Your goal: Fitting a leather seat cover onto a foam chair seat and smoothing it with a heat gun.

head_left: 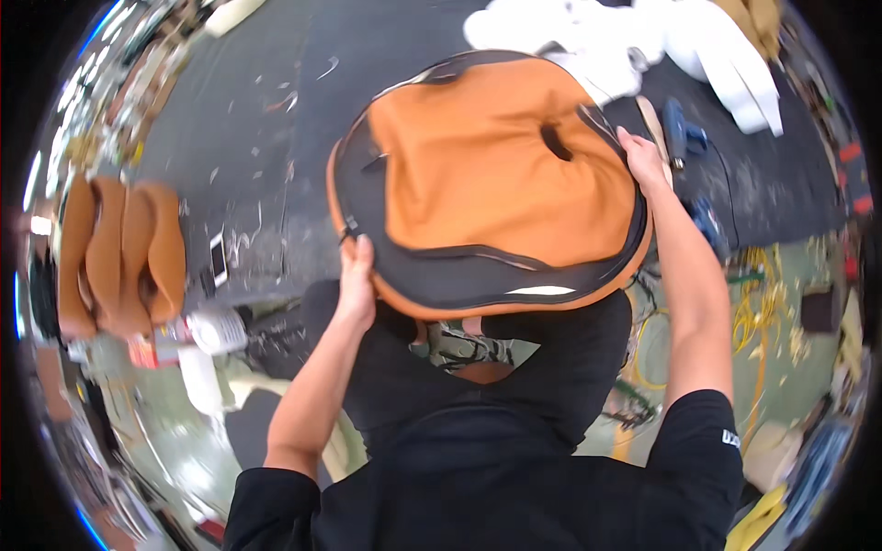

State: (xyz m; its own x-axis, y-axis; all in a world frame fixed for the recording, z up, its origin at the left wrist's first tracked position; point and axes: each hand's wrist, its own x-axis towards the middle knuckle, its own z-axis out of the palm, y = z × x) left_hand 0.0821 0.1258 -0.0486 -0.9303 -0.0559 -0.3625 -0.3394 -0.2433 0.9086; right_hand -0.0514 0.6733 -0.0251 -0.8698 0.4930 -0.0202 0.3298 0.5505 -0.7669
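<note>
A wide, rounded chair seat piece (478,165), with an orange leather-like skin and a broad black border, is held over my lap and the near edge of the dark worktable. Its orange middle is wrinkled, with a dark hole at the upper right. A small white gap shows along the near border. My left hand (356,285) grips the near left rim, thumb on top. At the far right rim, my right hand (646,161) is closed on the edge. The fingers of both hands are partly hidden beneath the piece.
White padding (634,37) lies at the back right of the worktable (248,110). Near it are a wooden stick (654,129) and a blue power tool (678,133). Left are a phone (219,260), brown curved pieces (119,257) and a white bottle (200,378). Yellow cable (753,303) covers floor at right.
</note>
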